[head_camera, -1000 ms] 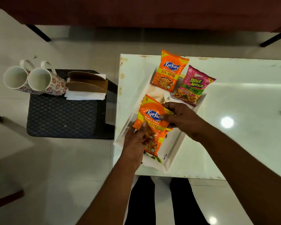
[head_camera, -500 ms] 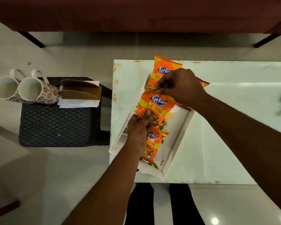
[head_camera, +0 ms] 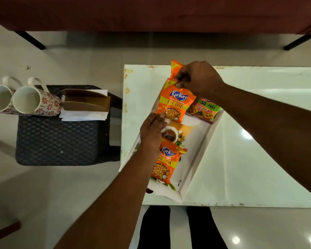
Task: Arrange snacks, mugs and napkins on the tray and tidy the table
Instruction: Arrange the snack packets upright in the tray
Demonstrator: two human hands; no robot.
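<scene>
The white table (head_camera: pixel 258 159) carries a tray (head_camera: pixel 203 151) set askew. At nine o'clock, a stool (head_camera: pixel 57 141) bears two mugs (head_camera: pixel 43 105) and napkins (head_camera: pixel 83 116). At the tray's twelve, the right hand (head_camera: pixel 199 78) pinches a Kurkure packet (head_camera: pixel 176 105) by its top edge, and the left hand (head_camera: pixel 152 133) lays straight fingers on its lower corner. A second packet (head_camera: pixel 165 164) lies at six, and a seemingly pink packet (head_camera: pixel 205 108) at two.

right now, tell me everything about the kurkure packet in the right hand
The Kurkure packet is glossy orange plastic with a blue logo and yellow "50% EXTRA" band. It faces up over the far end of the white tray. The right hand pinches its top edge; the left hand touches its lower corner.
</scene>
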